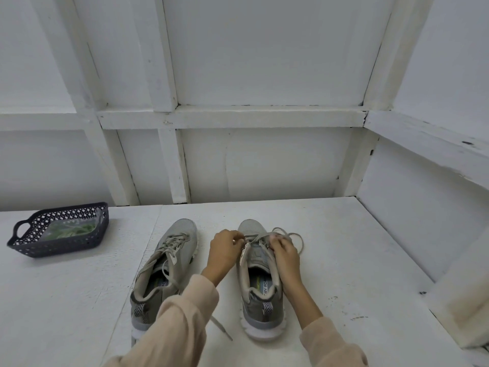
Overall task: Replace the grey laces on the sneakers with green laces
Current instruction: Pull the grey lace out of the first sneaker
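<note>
Both hands are working at the lacing of the right sneaker, which is standing on the white bench. The left hand and the right hand are each pinching the grey lace with curled fingers. The left sneaker is sitting just beside it, its lace trailing loose. The green laces are lying in a dark basket, well apart on the left.
</note>
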### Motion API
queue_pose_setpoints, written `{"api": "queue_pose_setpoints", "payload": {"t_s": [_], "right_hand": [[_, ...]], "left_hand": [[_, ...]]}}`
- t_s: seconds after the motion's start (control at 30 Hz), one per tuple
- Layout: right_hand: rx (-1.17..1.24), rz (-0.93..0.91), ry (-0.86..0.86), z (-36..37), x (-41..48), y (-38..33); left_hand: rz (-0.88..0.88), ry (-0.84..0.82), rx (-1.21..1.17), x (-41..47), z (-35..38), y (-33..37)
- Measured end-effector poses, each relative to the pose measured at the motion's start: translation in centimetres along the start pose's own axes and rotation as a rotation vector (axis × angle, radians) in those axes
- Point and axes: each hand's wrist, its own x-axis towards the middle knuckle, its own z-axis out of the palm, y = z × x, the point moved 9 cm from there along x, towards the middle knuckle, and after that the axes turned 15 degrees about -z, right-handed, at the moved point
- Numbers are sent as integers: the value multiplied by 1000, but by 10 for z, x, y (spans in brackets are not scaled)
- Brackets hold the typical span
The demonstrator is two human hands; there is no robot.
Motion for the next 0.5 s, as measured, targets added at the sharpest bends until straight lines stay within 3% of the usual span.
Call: {"api": "queue_pose_setpoints", "payload": {"t_s": [0.2,0.5], "right_hand": [[202,98,94,-3,-9,20],[60,-23,31,-2,-7,-1]], "left_hand": [[137,104,258,4,1,12],[292,90,582,10,17,29]]}}
